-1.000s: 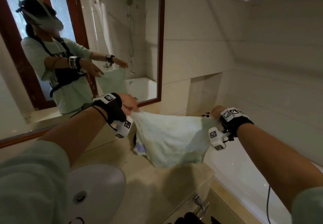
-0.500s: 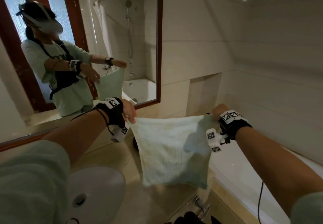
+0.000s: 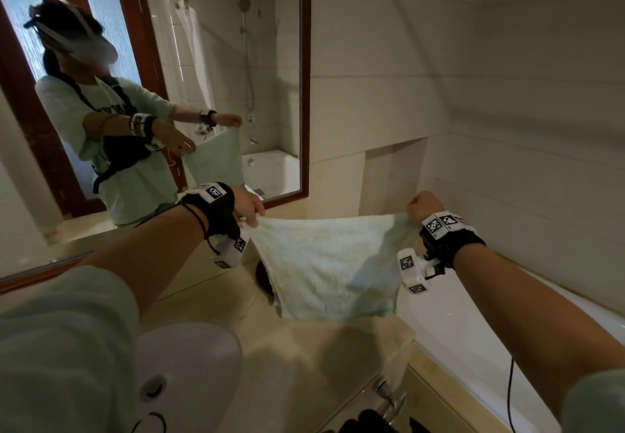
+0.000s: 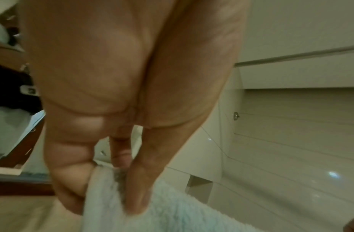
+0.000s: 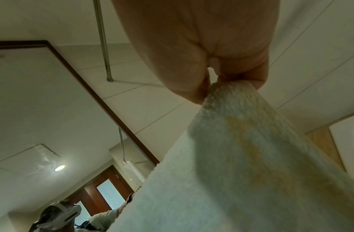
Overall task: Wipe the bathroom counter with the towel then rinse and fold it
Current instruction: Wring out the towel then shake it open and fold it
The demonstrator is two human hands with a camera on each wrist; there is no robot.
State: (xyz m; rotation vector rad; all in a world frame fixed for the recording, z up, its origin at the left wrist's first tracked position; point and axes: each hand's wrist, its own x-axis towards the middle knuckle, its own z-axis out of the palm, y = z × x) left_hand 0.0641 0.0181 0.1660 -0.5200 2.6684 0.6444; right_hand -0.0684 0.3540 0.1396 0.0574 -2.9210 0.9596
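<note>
A pale, stained towel [image 3: 324, 263] hangs spread in the air above the beige counter [image 3: 304, 358]. My left hand [image 3: 252, 211] pinches its top left corner. My right hand [image 3: 421, 207] grips its top right corner in a fist. The left wrist view shows the left hand [image 4: 114, 186] with thumb and fingers pinched on the fluffy towel [image 4: 172, 211] edge. In the right wrist view the right hand [image 5: 221, 81] bunches the towel [image 5: 241, 164] corner. The towel's lower edge hangs just above the counter's far end.
A white basin [image 3: 189, 365] sits in the counter at lower left. A wood-framed mirror [image 3: 236, 77] runs along the left wall. A white bathtub [image 3: 473, 324] lies right of the counter. A chrome fitting [image 3: 389, 395] and a dark object [image 3: 263, 277] behind the towel are partly seen.
The towel was slack and sagging a second ago. Both hands have pulled apart and lifted, so it now hangs flat and stretched between them.
</note>
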